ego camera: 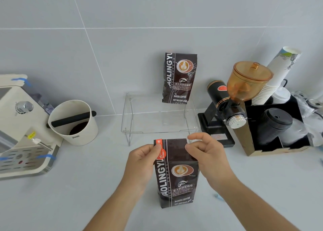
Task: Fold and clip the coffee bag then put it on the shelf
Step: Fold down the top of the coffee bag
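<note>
hands (176, 156) pinch the upright coffee bag's (176, 180) top corners, arms angled inward.

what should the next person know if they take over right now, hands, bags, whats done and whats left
Left hand pinches the top left corner of the coffee bag; right hand pinches its top right edge. The bag stands upright on the counter, top unfolded. No clip in view. A second bag already stands on the clear shelf. Left: fold, clip, shelve.
</note>
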